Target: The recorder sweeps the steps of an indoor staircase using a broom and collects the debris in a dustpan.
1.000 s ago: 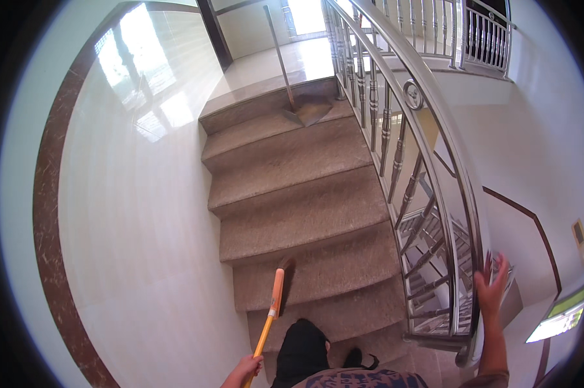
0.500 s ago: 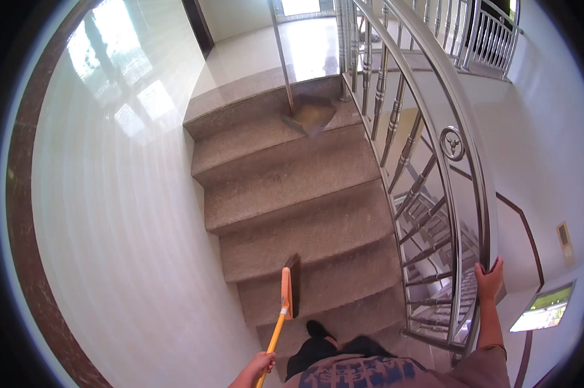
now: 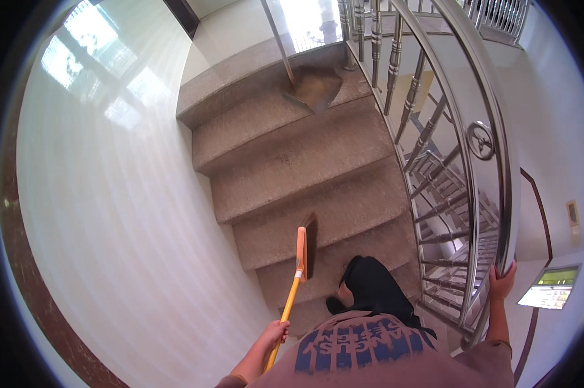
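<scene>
The left hand (image 3: 278, 331) is wrapped around the yellow handle (image 3: 291, 299) of a long broom, its fingers closed on the shaft below the collar. The orange broom head (image 3: 301, 249) lies ahead of the person, over the left half of the brown stone stairs (image 3: 285, 161), with its dark bristles (image 3: 312, 239) turned to the right; whether they press on the stone or hang just off it, I cannot tell. The right hand (image 3: 502, 283) is curled over the stainless handrail (image 3: 507, 213) near its near end, thumb and fingers on either side of the tube; how firmly it presses does not show. Farther off, near the pale landing (image 3: 230, 42), a long-handled dustpan (image 3: 318, 90) rests on an upper step close to the balusters (image 3: 395, 61), with neither hand touching it and its pole rising toward the landing. A brownish patch shows inside the pan, too indistinct to identify. Judging by the pose, the step in hand is one-handed broom work on the stair, with the rail as support. The next stroke would call for bristles set flat on the tread, a firm left grip, and sure footing beneath the dark-trousered leg (image 3: 379, 291).
</scene>
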A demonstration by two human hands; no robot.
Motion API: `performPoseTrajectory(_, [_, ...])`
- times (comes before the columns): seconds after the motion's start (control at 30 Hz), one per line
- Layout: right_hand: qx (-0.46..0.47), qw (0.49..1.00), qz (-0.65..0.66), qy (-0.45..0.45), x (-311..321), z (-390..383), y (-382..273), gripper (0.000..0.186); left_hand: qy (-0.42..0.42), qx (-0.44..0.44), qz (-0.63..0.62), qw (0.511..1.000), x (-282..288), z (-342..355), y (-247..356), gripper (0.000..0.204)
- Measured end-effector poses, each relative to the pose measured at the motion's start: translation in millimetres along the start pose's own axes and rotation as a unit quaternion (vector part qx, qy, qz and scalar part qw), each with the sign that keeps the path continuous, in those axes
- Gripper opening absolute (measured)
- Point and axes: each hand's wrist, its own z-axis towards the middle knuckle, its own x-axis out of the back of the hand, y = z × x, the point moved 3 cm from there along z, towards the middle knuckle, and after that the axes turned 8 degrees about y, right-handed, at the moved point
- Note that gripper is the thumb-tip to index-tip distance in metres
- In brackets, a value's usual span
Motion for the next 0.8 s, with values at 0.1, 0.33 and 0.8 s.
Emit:
performPoseTrajectory(0.1, [-0.021, 0.999, -0.015, -0.020, -1, -3, 13, 0.065, 0.014, -0.006, -0.007, 1.000, 10, -1, 36, 0.015])
performPoseTrajectory(0.33, [-0.215, 0.960, -0.122, -0.134, 9, 1, -22, 0.067, 0.087, -0.067, -0.010, 0.994, 53, -81, 179, 0.016])
performPoseTrajectory(0.8, [-0.216, 0.768, 0.344, -0.495, -238, 172, -436, 0.055, 0.242, -0.120, -0.052, 0.961, 158, -144, 336, 0.018])
